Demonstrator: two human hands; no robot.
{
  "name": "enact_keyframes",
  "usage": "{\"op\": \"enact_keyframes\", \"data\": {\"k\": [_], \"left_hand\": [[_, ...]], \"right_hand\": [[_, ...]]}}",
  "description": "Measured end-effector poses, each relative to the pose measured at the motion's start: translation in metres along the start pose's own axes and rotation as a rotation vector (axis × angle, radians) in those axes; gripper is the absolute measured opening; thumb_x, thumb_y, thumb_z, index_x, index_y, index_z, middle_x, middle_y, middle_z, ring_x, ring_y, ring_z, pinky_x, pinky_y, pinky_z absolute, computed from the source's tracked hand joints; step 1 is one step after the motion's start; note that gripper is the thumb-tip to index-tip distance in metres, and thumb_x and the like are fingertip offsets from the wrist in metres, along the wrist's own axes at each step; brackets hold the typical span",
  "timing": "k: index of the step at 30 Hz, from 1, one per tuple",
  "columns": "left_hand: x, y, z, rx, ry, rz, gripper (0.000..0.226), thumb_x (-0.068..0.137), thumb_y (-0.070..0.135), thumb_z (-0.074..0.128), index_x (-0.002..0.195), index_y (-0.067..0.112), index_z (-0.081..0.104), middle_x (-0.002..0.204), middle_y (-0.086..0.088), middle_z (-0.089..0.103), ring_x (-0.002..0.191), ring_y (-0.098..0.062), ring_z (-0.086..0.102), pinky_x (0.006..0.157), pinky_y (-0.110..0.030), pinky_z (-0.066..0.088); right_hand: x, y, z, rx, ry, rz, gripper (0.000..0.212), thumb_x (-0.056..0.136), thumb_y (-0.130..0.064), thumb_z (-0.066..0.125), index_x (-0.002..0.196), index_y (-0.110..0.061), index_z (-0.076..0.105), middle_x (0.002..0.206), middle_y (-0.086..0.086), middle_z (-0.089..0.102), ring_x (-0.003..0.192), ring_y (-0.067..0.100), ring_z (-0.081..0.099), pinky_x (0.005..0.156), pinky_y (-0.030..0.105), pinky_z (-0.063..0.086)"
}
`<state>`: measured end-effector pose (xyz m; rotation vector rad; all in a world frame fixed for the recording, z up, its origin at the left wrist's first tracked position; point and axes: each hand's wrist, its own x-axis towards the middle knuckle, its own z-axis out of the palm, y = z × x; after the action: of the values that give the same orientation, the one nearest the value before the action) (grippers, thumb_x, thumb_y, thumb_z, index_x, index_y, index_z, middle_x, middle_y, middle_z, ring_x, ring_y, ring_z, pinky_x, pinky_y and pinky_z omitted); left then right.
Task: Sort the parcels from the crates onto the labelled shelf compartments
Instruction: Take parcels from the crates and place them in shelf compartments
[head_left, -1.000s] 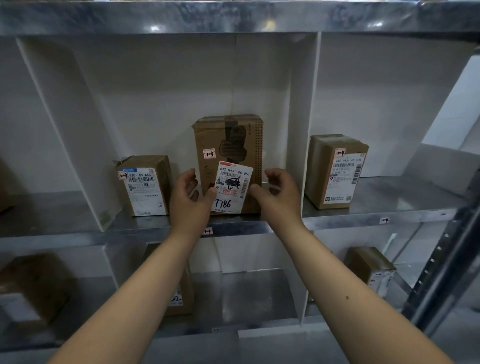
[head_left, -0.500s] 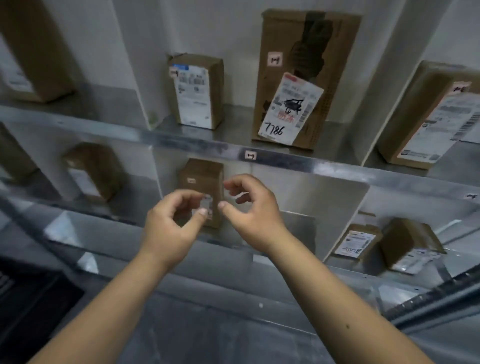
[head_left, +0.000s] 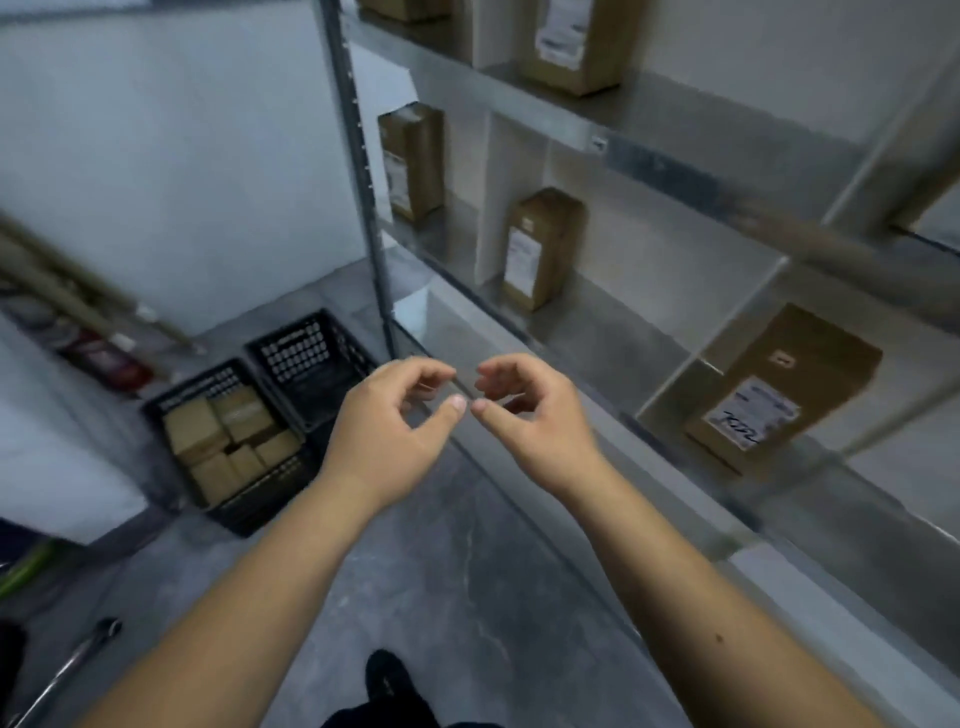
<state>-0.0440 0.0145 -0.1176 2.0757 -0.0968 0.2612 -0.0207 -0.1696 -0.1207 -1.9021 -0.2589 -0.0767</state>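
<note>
My left hand (head_left: 395, 421) and my right hand (head_left: 524, 415) hover side by side over the grey floor, fingers loosely curled, thumbs nearly touching, holding nothing. On the floor to the left stands a black crate (head_left: 176, 410) filled with several brown parcels (head_left: 228, 441). Behind it is a second black crate (head_left: 306, 353) whose contents I cannot see. The metal shelf (head_left: 675, 166) runs along the right, with brown labelled parcels standing in its compartments: one (head_left: 545, 249) in the middle row, one (head_left: 413, 161) further back, one (head_left: 779, 389) with a handwritten label near me.
A metal upright post (head_left: 363, 197) marks the shelf's left end. White dividers (head_left: 483, 197) separate the compartments. A white wall (head_left: 182, 156) stands behind the crates. A metal bar (head_left: 67, 670) lies at the lower left. My dark shoe (head_left: 387, 680) shows at the bottom.
Both hands let go of the 7786 parcel on the shelf and drew back empty. The view swung down and left, bringing the floor and the two crates into sight.
</note>
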Motion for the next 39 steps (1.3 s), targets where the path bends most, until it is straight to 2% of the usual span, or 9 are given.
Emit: {"op": "enact_keyframes", "data": {"k": [4,7,10,15,20,25,29,33,39], "left_hand": [[0.013,-0.059,-0.075,0.013,0.110,-0.130,0.018,0.082,0.047,0.068,0.100,0.046,0.069,0.102,0.015,0.072,0.095,-0.004,0.069,0.087,-0.040,0.061],[0.013,-0.099,-0.121,0.052,0.153,-0.214,0.016,0.087,0.039,0.073,0.103,0.039,0.071,0.103,0.014,0.071,0.095,-0.004,0.068,0.089,-0.040,0.060],[0.012,-0.127,-0.161,0.074,0.218,-0.284,0.026,0.084,0.045,0.067,0.106,0.033,0.073,0.103,0.013,0.072,0.097,-0.005,0.069,0.090,-0.039,0.059],[0.011,-0.165,-0.214,0.072,0.346,-0.393,0.020,0.088,0.039,0.071,0.106,0.032,0.074,0.104,0.016,0.073,0.098,-0.005,0.068,0.092,-0.038,0.057],[0.029,-0.198,-0.248,0.051,0.448,-0.498,0.017,0.093,0.025,0.074,0.110,0.029,0.073,0.105,0.015,0.073,0.099,-0.004,0.068,0.094,-0.034,0.056],[0.071,-0.243,-0.281,0.044,0.532,-0.575,0.016,0.094,0.026,0.074,0.106,0.037,0.070,0.103,0.015,0.073,0.097,-0.004,0.068,0.092,-0.036,0.057],[0.114,-0.281,-0.301,0.079,0.599,-0.659,0.013,0.095,0.029,0.073,0.105,0.037,0.070,0.101,0.017,0.072,0.094,-0.002,0.067,0.088,-0.029,0.055],[0.153,-0.319,-0.313,0.089,0.646,-0.754,0.012,0.095,0.027,0.073,0.106,0.027,0.072,0.101,0.014,0.073,0.091,-0.002,0.067,0.086,-0.025,0.053],[0.185,-0.365,-0.331,0.006,0.685,-0.851,0.008,0.094,0.026,0.075,0.100,0.031,0.073,0.092,0.011,0.072,0.086,-0.006,0.066,0.080,-0.025,0.053]], "right_hand": [[0.043,-0.006,0.092,0.051,-0.092,0.013,0.023,0.079,-0.029,0.075,0.099,-0.037,0.067,0.098,-0.012,0.075,0.093,0.007,0.070,0.090,0.045,0.057],[0.068,-0.009,0.154,0.124,-0.158,0.037,0.021,0.077,-0.029,0.076,0.096,-0.037,0.068,0.096,-0.014,0.074,0.092,0.005,0.069,0.086,0.037,0.056],[0.091,-0.015,0.206,0.154,-0.245,0.032,0.023,0.078,-0.023,0.077,0.097,-0.033,0.069,0.097,-0.009,0.074,0.091,0.007,0.068,0.081,0.026,0.051],[0.126,-0.021,0.277,0.212,-0.386,0.035,0.024,0.081,-0.015,0.078,0.098,-0.029,0.070,0.100,0.004,0.074,0.089,0.012,0.067,0.083,0.032,0.057],[0.168,-0.019,0.331,0.274,-0.487,0.097,0.023,0.082,-0.010,0.078,0.100,-0.023,0.071,0.104,0.011,0.073,0.094,0.016,0.067,0.090,0.039,0.058],[0.233,-0.004,0.384,0.286,-0.549,0.139,0.024,0.076,-0.021,0.075,0.100,-0.021,0.071,0.103,0.011,0.073,0.094,0.016,0.066,0.094,0.042,0.057],[0.296,0.014,0.427,0.273,-0.645,0.134,0.022,0.079,-0.019,0.077,0.100,-0.024,0.071,0.101,0.005,0.072,0.094,0.014,0.066,0.093,0.038,0.057],[0.356,0.032,0.457,0.215,-0.715,0.192,0.024,0.088,-0.004,0.078,0.100,-0.023,0.070,0.100,0.003,0.070,0.092,0.012,0.065,0.090,0.029,0.055],[0.412,0.047,0.496,0.176,-0.744,0.316,0.020,0.091,-0.006,0.074,0.106,-0.019,0.071,0.101,0.003,0.070,0.090,0.009,0.065,0.079,0.021,0.051]]}}
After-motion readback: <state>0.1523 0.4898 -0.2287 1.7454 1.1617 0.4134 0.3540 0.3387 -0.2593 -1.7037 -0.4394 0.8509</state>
